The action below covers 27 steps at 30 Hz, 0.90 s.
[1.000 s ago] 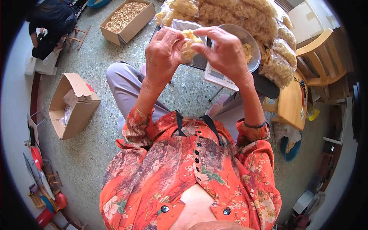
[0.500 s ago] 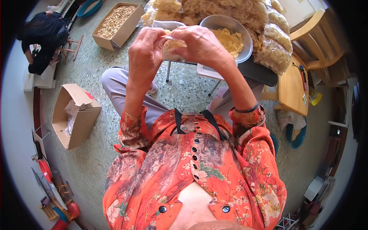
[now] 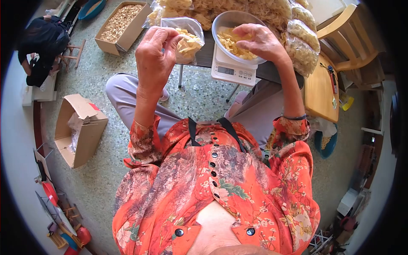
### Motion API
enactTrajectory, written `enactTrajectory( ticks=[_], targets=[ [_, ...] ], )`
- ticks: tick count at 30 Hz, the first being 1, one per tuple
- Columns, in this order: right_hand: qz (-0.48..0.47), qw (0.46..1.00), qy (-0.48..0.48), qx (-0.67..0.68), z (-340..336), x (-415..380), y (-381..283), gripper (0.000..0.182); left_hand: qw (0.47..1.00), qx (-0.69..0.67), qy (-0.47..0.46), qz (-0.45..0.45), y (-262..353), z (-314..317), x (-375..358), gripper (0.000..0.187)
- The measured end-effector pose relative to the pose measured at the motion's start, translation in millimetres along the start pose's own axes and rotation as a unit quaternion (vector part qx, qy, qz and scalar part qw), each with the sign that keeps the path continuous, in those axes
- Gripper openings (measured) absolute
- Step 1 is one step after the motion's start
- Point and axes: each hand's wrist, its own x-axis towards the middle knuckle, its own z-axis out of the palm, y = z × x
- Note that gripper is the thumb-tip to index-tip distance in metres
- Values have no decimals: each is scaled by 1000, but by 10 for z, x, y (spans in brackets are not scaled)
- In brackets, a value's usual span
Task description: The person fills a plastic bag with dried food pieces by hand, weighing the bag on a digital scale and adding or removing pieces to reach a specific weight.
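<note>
The left hand (image 3: 154, 54) pinches a bag (image 3: 189, 47) left of the bowl (image 3: 226, 19), seemingly steadying its mouth, while the right hand (image 3: 265, 42) spreads loosely over the bowl.

A loose orange-red shirt (image 3: 246, 178), printed with a floral pattern in cream, green and dark purplish tones, is worn, its front lined by round black buttons (image 3: 213, 174) and its sleeves (image 3: 146, 138) ended at the forearms. Black straps (image 3: 192, 131) are seen at the waist, and the legs are covered by grey trousers (image 3: 123, 93). A dark band (image 3: 294, 117) is worn at the wrist of the right hand (image 3: 261, 42).
</note>
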Motion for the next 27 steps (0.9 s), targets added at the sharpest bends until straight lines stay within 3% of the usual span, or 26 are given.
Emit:
enactTrajectory(
  ticks=[1,6,8,12,16,18,20,23,27],
  targets=[
    [8,999,-28,-28,18,37,-6,41,1000,1,-1,2,1,-1,4,10],
    [-10,997,-14,-79,195,161,-48,38,1000,8,-14,3,40,-20,19,9],
    [38,991,-76,-99,134,188,-86,35,1000,8,-13,2,38,-22,18,9],
    [61,992,-85,-71,25,146,-38,33,1000,9,-11,0,37,-18,27,9],
    [56,998,-4,-27,-69,35,105,25,1000,-8,3,-3,23,11,15,10],
    [47,992,40,114,-123,10,123,22,1000,-4,12,-3,40,19,14,10],
    [57,991,51,109,-189,-20,112,23,1000,0,21,-3,52,27,20,9],
    [82,965,87,234,-266,-80,40,24,999,-10,36,0,49,56,33,10],
    [88,960,119,237,-209,-117,37,23,999,-15,36,-12,36,103,17,10]
  ],
)
